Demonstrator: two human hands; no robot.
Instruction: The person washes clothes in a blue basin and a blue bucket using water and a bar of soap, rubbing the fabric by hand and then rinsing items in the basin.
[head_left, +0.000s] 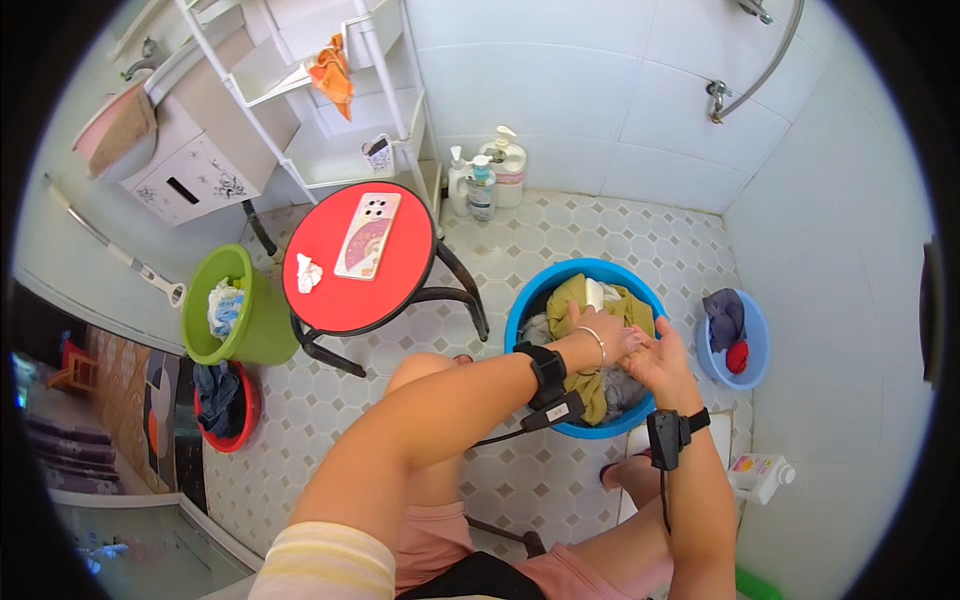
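A round blue basin (523, 286) on the tiled floor holds olive-yellow cloth (566, 300) and grey cloth (621, 390). My left hand (611, 337), with a bracelet at the wrist, is over the basin and its fingers meet my right hand (660, 364). The right palm is turned partly up, its thumb and fingers spread, with no object visible in it. A small white block (594, 294) shows on the yellow cloth just beyond the left hand; whether that hand touches it is unclear. Both wrists carry black strapped devices.
Left of the basin stands a red-topped stool (322, 307) with a phone (367, 236) and crumpled tissue (308, 274). Beyond are a green bin (274, 322) and red basin (251, 397). Pump bottles (481, 187) stand by the wall. At right are a light-blue basin (759, 337) and white jug (761, 478).
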